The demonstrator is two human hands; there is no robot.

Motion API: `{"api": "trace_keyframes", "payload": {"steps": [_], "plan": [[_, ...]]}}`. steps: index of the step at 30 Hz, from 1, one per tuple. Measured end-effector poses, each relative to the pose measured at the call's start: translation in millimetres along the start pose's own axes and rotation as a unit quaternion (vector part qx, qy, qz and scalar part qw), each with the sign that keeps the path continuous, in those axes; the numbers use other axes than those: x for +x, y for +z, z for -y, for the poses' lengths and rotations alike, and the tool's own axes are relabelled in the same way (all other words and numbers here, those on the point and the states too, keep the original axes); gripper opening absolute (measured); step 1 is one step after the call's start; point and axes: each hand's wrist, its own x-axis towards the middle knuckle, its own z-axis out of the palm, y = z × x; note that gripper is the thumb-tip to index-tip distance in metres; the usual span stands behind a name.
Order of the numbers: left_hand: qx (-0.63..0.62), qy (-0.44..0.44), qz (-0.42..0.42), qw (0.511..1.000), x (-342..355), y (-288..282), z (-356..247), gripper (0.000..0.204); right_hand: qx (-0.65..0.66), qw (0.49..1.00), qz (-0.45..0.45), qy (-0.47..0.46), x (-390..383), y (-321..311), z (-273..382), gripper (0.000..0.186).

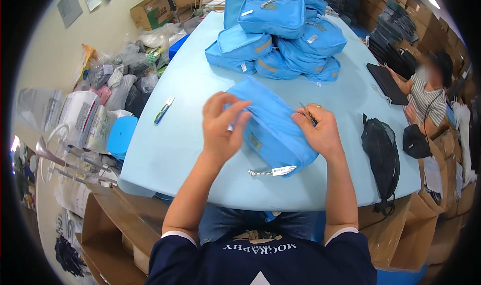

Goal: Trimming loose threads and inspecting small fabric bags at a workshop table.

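A light blue fabric zip pouch [280, 129] lies aslant on the table in front of me, its white label and braided cord pull toward me. My right hand [320, 130] is closed around a small pair of scissors [306, 112], pointed metal blades up, and rests over the pouch's right edge. At the pouch's left edge, my left hand [223, 127] is raised with fingers curved and thumb and forefinger slightly apart. Its fingertips are a little blurred, and I see nothing held in them.
Similar blue pouches [280, 39] are piled at the table's far end. A cutter knife [164, 109] lies left, a black mesh bag [381, 155] right. Cardboard boxes [112, 235] stand below the near edge. A person [426, 94] sits at the right with a dark flat item.
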Motion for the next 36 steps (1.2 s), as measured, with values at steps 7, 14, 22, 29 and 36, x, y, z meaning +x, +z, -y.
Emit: {"api": "trace_keyframes", "payload": {"steps": [7,14,22,29,36], "plan": [[0.018,0.02,0.045,0.999,6.1,10.2,6.2,0.011,0.009,1.0,0.018,-0.018,1.9,-1.0,0.5,0.028],[-0.126,-0.13,-0.029,0.983,6.0,-0.7,15.7,0.012,0.018,1.0,0.017,-0.009,2.8,-6.3,-2.7,0.031],[0.027,0.07,0.085,0.993,7.6,-1.3,1.4,0.019,0.017,0.999,0.038,-0.021,5.6,-6.8,-4.4,0.032],[-0.007,0.043,0.044,0.998,3.6,7.6,3.7,0.012,0.01,0.998,0.06,-0.023,3.7,-7.1,-7.8,0.015],[-0.216,-0.162,0.001,0.963,-4.5,4.2,-4.1,0.004,0.021,0.998,0.043,-0.047,6.9,-2.3,-5.6,0.028]]}}
